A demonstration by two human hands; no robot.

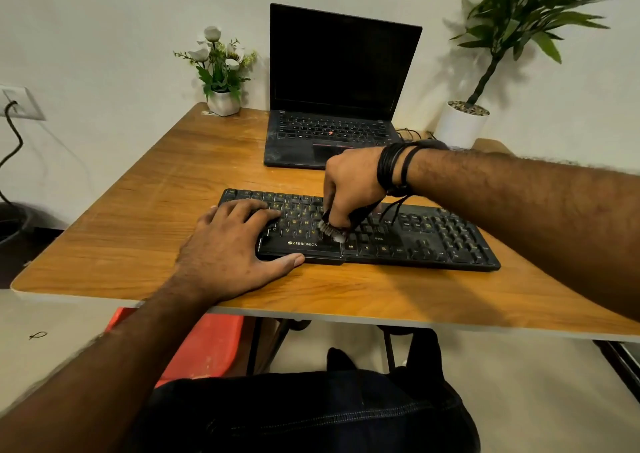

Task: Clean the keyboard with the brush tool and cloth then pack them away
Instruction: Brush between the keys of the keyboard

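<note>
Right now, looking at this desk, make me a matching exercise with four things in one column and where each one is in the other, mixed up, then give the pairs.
Things
1. brush
2. left hand
3. laptop
4. flower pot

Places
A. far left corner of the table
B. flat on the keyboard's left end
C. gripped in the right hand, bristles on the keys
D. behind the keyboard, lid open

Pairs: 1-C, 2-B, 3-D, 4-A

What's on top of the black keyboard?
On the keyboard the left hand lies flat over its left keys, and the right hand holds a brush with bristles on the middle keys. The keys under the left hand are hidden.
</note>
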